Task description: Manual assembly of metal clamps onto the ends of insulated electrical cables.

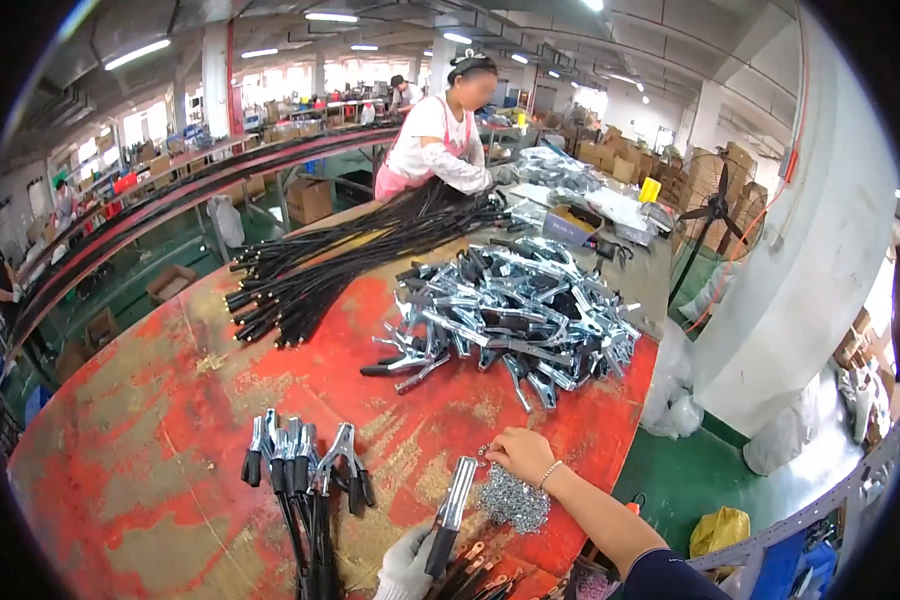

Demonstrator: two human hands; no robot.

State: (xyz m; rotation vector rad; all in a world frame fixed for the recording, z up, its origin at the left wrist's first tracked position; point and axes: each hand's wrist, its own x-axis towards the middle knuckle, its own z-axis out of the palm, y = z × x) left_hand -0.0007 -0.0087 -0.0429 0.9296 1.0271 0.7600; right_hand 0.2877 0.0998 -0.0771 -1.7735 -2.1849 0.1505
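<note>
In the head view, a pile of small metal parts (515,500) serves as the landmark on the red, worn table (170,440). Just left of the pile, a silver clamp (457,500) with a black sleeve is grasped low down by the gloved left hand (407,562), its metal end pointing up. At the pile's far edge, the bare right hand (523,455) is set down with fingers curled; whether a part is pinched cannot be told.

Small parts could be scattered if the pile were brushed by the right forearm or the bracelet (551,474), both close along its right side; some might be lost over the nearby table edge. A part could be dropped, since such small pieces are easily fumbled. The clamp could be twisted in the glove if gripped loosely at the sleeve. Copper-coloured cable ends (475,575), just nearer than the pile, could be snagged or muddled by the left hand. Beyond the pile, the tangled clamp heap (525,310) could be made to slide if one were pulled from low down.
</note>
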